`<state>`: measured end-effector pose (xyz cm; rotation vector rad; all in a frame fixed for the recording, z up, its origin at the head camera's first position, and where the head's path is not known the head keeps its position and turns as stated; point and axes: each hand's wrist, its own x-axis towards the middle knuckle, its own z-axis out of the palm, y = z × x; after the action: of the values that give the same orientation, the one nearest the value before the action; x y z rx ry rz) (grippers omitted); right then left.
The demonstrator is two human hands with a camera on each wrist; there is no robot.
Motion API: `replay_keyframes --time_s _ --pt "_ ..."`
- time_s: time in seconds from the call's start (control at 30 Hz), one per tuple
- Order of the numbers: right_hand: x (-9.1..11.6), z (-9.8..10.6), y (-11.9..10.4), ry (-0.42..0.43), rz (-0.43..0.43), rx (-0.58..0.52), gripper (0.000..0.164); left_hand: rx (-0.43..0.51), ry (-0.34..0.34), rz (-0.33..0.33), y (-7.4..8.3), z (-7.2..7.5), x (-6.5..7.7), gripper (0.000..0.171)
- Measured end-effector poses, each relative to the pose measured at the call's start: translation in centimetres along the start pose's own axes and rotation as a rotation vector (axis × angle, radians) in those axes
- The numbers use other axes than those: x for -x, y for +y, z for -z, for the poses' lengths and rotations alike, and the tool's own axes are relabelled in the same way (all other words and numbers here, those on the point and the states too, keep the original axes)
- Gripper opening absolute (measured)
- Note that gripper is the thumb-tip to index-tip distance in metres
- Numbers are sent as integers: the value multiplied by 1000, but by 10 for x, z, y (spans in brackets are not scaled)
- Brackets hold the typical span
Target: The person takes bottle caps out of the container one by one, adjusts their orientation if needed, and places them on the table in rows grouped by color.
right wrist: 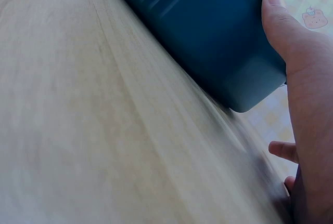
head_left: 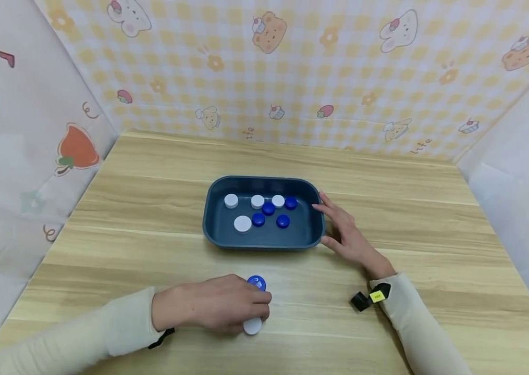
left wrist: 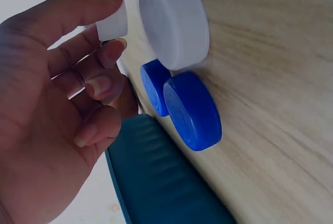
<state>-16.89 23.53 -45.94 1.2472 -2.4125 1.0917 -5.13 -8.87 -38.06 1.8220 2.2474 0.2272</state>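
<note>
Thumb and fingers of my left hand (head_left: 219, 302) pinch a small white bottle cap (left wrist: 113, 22), seen in the left wrist view. Close by on the table lie a larger white cap (left wrist: 179, 24) and two blue caps, the nearer blue cap (left wrist: 193, 112) overlapping the other there. In the head view that hand covers part of this group. A dark teal bin (head_left: 264, 246) stands beyond it, with several white caps (head_left: 243, 224) and several blue caps (head_left: 283, 221) inside. My right hand (head_left: 346, 237) touches the bin's right end, fingers spread, thumb (right wrist: 281, 24) against the rim.
The wood-grain table (head_left: 151, 219) runs back to a yellow checked backdrop (head_left: 320, 67) with cartoon prints. Pale sheets (head_left: 15, 130) hang along the left and right sides. A black wrist strap with a yellow tag (head_left: 377, 296) sits at the right sleeve.
</note>
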Motion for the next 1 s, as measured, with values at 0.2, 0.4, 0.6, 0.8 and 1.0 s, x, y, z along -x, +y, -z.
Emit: replay_keyframes --time_s 0.2,0.4,0.6,0.8,1.0 --pt "-1 0 0 1 2 1 74 -82 19 -26 3 -4 0 31" --pt "-1 0 -1 -7 -4 -4 75 -206 27 -8 9 -5 -1 30" --pt "0 0 -2 -4 -12 -13 75 -198 7 -7 12 -3 -3 33" --pt "0 0 -2 -1 -7 -19 75 -169 -24 0 13 -4 -3 30" --pt "0 0 -2 -3 -7 -21 75 -145 -32 8 12 -5 -2 30"
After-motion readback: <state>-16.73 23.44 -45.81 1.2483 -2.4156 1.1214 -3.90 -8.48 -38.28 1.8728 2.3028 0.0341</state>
